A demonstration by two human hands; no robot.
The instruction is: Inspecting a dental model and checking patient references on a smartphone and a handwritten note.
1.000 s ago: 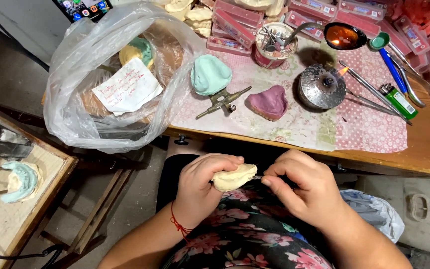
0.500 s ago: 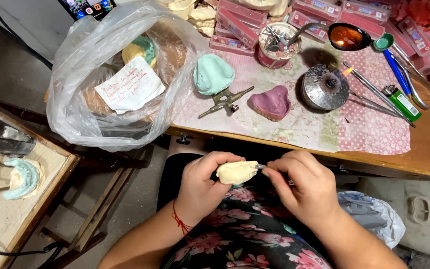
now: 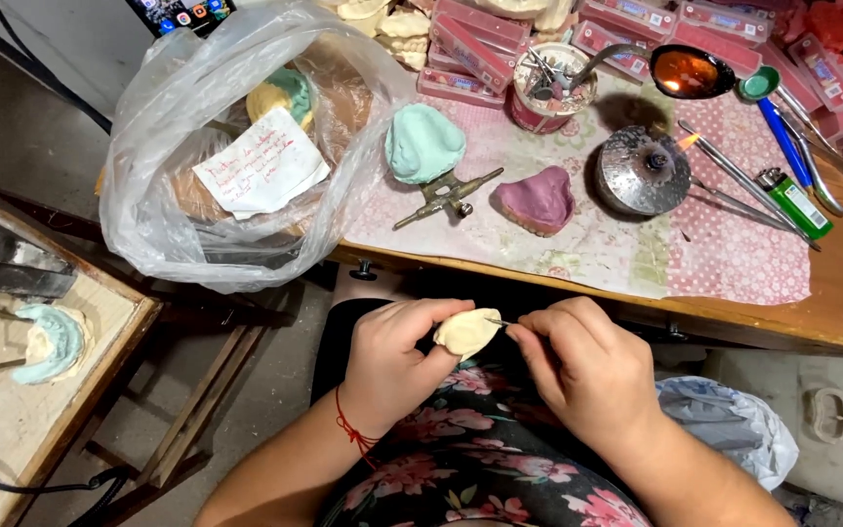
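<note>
Both hands sit a little higher over the lap than a second ago, with the cream plaster cast (image 3: 467,332) turned slightly between them. Left hand (image 3: 397,366) is clamped around the cast, while right hand (image 3: 587,366) pinches a thin metal pick (image 3: 498,322) whose tip touches the cast's edge. Beyond them, on the wooden bench (image 3: 831,312), lie a pink cast (image 3: 536,200), a green cast (image 3: 424,141) and a lit spirit burner (image 3: 642,171), with a clear plastic bag (image 3: 178,156) at the bench's left end.

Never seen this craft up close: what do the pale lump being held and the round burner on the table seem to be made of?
Pale lump: probably plaster or dental stone, matte cream and chalky-looking. Round burner: metal, apparently, with a dull silvery sheen and a small flame beside it.
</note>
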